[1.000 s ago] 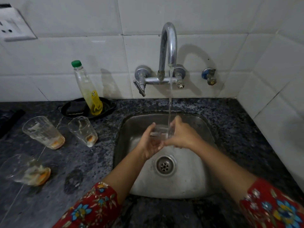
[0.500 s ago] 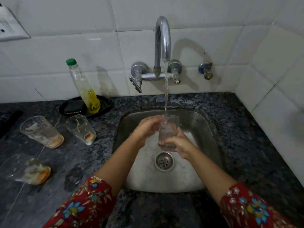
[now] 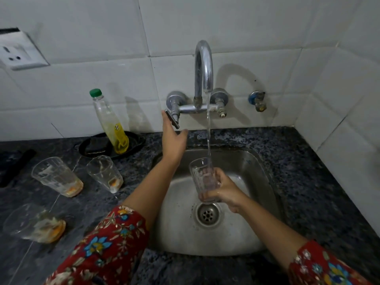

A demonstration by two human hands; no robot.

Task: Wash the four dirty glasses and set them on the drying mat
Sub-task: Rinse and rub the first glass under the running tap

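Right grip [image 3: 226, 192]: fingers curled round the lower half of a clear glass [image 3: 202, 177], holding it upright over the sink [image 3: 259, 167]. The glass sits directly under the water stream [image 3: 208, 130], which falls into its open mouth. The drain [image 3: 207, 213] lies just below the glass.

Left grip [image 3: 173, 140]: wide, fingers straight and thumb spread, raised to the tap lever [image 3: 172, 120]. The fingers touch the lever; nothing is held.

The tap [image 3: 203, 66] is mounted on the tiled wall, spout curving over the sink. A small valve [image 3: 257, 100] sits on the wall to its right.

Three more glasses stand on the dark speckled desk [image 3: 308, 171], left of the sink, each with orange residue at the bottom: one [image 3: 106, 173] nearest the sink, one [image 3: 59, 177] beside it, one [image 3: 35, 223] near the left edge. Behind them a green-capped bottle [image 3: 110, 124] with yellow liquid rests in a black dish [image 3: 92, 147]. A wall socket [image 3: 18, 52] is at upper left.
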